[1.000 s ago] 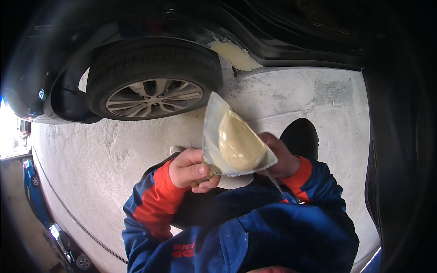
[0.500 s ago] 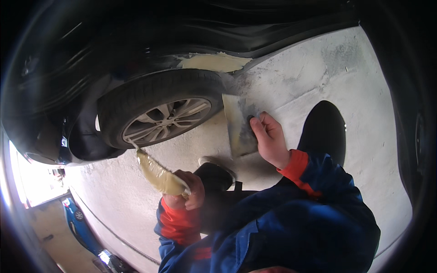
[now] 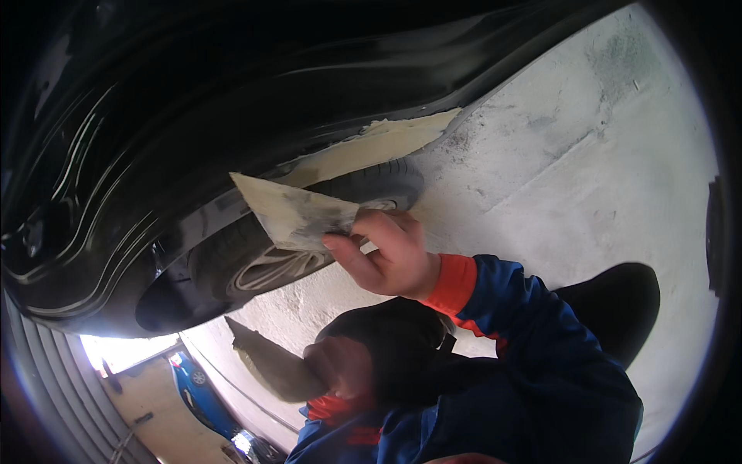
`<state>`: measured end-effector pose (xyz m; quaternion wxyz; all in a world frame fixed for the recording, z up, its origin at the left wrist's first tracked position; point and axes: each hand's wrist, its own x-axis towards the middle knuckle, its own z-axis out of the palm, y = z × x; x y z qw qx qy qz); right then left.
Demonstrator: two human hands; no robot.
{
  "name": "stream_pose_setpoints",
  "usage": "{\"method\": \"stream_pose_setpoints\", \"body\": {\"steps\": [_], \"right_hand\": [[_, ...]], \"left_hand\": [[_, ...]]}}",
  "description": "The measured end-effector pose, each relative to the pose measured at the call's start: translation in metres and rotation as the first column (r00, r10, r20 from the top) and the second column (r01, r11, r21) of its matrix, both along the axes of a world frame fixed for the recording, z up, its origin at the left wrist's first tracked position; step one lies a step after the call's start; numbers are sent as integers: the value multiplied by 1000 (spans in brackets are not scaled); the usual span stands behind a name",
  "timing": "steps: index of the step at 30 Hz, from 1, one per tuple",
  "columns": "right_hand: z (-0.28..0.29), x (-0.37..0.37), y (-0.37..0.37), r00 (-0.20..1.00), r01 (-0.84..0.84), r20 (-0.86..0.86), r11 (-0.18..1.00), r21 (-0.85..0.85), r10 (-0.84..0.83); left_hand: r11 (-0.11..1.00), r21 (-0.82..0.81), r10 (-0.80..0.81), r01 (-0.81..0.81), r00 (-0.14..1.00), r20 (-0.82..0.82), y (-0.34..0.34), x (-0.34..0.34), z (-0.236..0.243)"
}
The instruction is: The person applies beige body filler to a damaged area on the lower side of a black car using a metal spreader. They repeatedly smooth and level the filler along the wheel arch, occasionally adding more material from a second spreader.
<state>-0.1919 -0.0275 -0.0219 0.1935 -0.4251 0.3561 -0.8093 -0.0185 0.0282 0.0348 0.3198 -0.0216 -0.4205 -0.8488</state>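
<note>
Your right hand (image 3: pixel 390 251) has a thin, flat scraper (image 3: pixel 290 209) pinched between thumb and fingers at its near end. Holding it there seems to leave the wide far part free, with your fingers away from most of the pale smears on it. The scraper is up in front of the wheel (image 3: pixel 270 271), just beside the strip of pale paste (image 3: pixel 371 151) on the low edge of the black car (image 3: pixel 309 85), over the tyre. Your left hand (image 3: pixel 340 367) is lower, well apart from the car, closed on one end of a bent sheet (image 3: pixel 270 371). It is dark and blurry there, so I can't tell just how your fingers sit. Down low, the sheet is out of your right hand's way but near you. The pale floor (image 3: pixel 556 178) lies under it all, and a blue car (image 3: pixel 202 398) is far off.
</note>
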Motion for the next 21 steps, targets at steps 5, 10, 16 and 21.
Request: {"method": "stream_pose_setpoints", "body": {"steps": [5,10,16,21], "right_hand": [[-27,2,-18,993,110,34,994,8,-111],[-44,1,-13,975,191,91,976,105,-200],[-67,-3,-7,959,259,72,948,187,-276],[-85,-6,-8,940,289,119,933,216,-318]], "left_hand": [[986,5,-164,164,986,25,-30,2,-27],[947,107,-307,304,951,18,-46,8,-35],[965,101,-250,242,966,71,-45,14,-36],[974,138,-192,181,979,73,-39,7,-38]]}}
